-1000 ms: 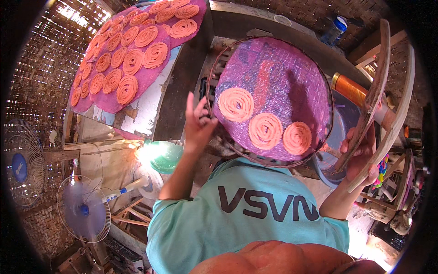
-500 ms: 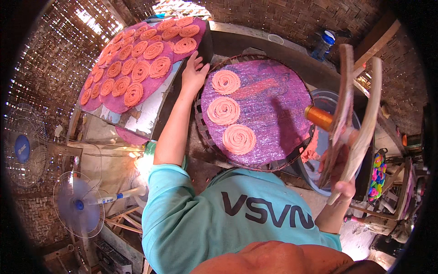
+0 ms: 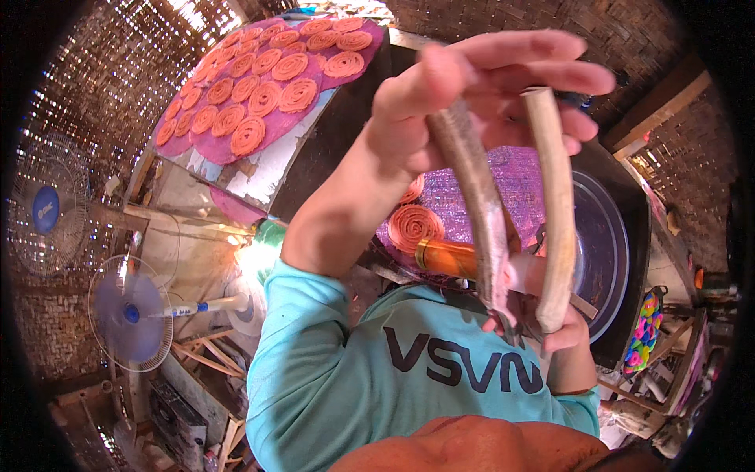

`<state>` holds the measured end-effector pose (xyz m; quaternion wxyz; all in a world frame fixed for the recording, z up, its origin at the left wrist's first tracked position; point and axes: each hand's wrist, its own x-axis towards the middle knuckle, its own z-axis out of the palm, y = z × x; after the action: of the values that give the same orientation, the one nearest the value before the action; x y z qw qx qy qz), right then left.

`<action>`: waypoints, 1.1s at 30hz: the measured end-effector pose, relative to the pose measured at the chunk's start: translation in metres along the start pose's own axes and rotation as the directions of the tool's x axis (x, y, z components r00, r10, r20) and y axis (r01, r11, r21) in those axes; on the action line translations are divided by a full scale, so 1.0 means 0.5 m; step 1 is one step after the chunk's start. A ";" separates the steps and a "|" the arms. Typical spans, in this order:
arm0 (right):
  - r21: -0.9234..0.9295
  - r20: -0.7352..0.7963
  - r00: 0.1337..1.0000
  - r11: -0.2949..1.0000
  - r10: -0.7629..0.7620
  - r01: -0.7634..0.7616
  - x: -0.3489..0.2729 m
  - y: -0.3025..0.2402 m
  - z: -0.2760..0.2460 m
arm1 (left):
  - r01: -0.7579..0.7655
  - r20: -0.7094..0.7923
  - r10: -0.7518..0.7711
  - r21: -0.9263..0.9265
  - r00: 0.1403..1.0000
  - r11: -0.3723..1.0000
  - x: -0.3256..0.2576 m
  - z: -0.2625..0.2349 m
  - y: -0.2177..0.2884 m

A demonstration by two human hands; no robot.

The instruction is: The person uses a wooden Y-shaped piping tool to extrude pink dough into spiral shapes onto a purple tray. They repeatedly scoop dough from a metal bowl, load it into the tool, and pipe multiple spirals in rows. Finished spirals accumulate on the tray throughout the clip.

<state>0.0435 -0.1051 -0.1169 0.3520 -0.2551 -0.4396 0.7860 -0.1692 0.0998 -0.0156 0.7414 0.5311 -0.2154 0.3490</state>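
Close in front of me is a wooden two-handled hand press (image 3: 554,204) with an orange cylinder. My right hand (image 3: 568,334) grips its lower end, fingers closed around the handle. Over the upper handle ends, my left hand (image 3: 464,86) is open, fingers stretched out and apart. It overlaps the handle ends; firm contact I cannot tell. Below the press lies a round tray covered with a purple sheet (image 3: 515,177), bearing orange-pink spiral coils (image 3: 414,228). My left arm and the press hide part of the tray.
A slanted board (image 3: 267,177) at the upper left carries purple sheets with many similar coils (image 3: 264,99). A large round basin (image 3: 609,263) stands right of the tray. Two fans (image 3: 132,313) are at the left. A multicoloured item (image 3: 645,334) hangs at the right.
My left hand has come from the board's edge to the upper handle ends. The press has moved left and nearer, its cylinder now over the lower tray edge.
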 end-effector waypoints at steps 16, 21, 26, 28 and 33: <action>0.061 -0.366 0.888 0.960 0.277 -0.274 -0.019 -0.061 -0.086 | -0.145 -0.212 0.026 -0.566 0.977 0.812 -0.053 -0.210 -0.269; 0.009 -0.440 0.844 0.941 0.307 -0.338 0.004 -0.050 -0.121 | -0.206 -0.240 0.079 -0.569 0.968 0.796 -0.080 -0.247 -0.276; -0.002 -0.430 0.843 0.933 0.324 -0.359 -0.001 -0.067 -0.097 | -0.247 -0.272 0.103 -0.577 0.957 0.778 -0.097 -0.227 -0.279; -0.068 -0.467 0.841 0.937 0.273 -0.342 -0.002 -0.091 -0.072 | -0.267 -0.266 0.134 -0.562 0.954 0.783 -0.089 -0.203 -0.269; -0.209 -0.486 0.843 0.905 0.233 -0.370 0.011 -0.131 -0.058 | -0.315 -0.197 0.247 -0.522 0.949 0.792 -0.055 -0.193 -0.197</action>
<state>0.0822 -0.0619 -0.0747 0.2725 -0.5458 -0.4119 0.6769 -0.1191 0.1632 -0.1305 0.8132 0.2371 -0.3382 0.4101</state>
